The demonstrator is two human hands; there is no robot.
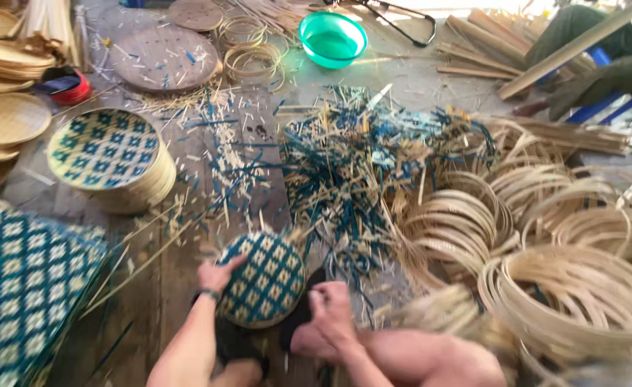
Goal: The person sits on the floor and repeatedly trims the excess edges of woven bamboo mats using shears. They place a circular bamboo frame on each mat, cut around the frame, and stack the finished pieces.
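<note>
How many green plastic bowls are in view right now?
1. The green bowl sits on the floor at the top centre, beyond the scrap pile. Others may be hidden under the clutter.

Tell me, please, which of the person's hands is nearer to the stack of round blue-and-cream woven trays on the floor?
Left. The left hand grips the left edge of the round woven piece, on the side toward the stack of trays. The right hand sits at the piece's lower right, farther away.

Left hand (216,276) raised with fingers curled in a grip; right hand (330,312) lower, fist closed, forearms bare.
</note>
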